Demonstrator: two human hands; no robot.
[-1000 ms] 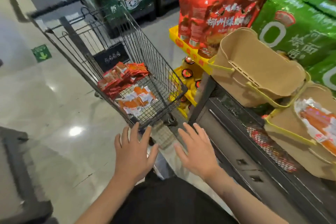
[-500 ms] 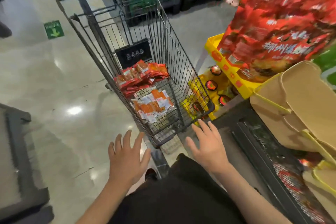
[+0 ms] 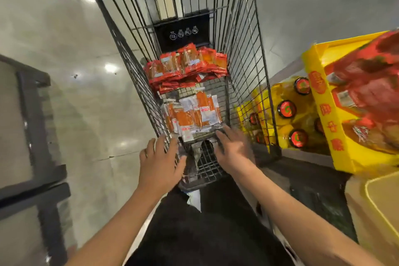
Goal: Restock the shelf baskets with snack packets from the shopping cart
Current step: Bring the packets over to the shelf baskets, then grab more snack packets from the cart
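A black wire shopping cart (image 3: 244, 54) stands right in front of me. On its floor lies a pile of orange-and-white snack packets (image 3: 192, 114), and behind them a heap of red snack packets (image 3: 185, 65). My left hand (image 3: 158, 162) hovers at the cart's near left edge with spread fingers and nothing in it. My right hand (image 3: 234, 147), blurred, reaches over the near end of the cart just below the orange-and-white packets, fingers apart and empty. A tan shelf basket (image 3: 375, 207) with a yellow rim shows at the lower right edge.
A yellow display box (image 3: 330, 119) of large red bags stands at the right, with yellow bottles (image 3: 289, 114) with dark caps below it beside the cart. A dark shelf ledge (image 3: 313, 188) runs along the right. A black frame (image 3: 41, 157) stands on the shiny floor at left.
My view has swung left and down onto the cart, now much closer. Both hands have moved forward to the cart's near end; the shelf baskets have slid almost out of view.
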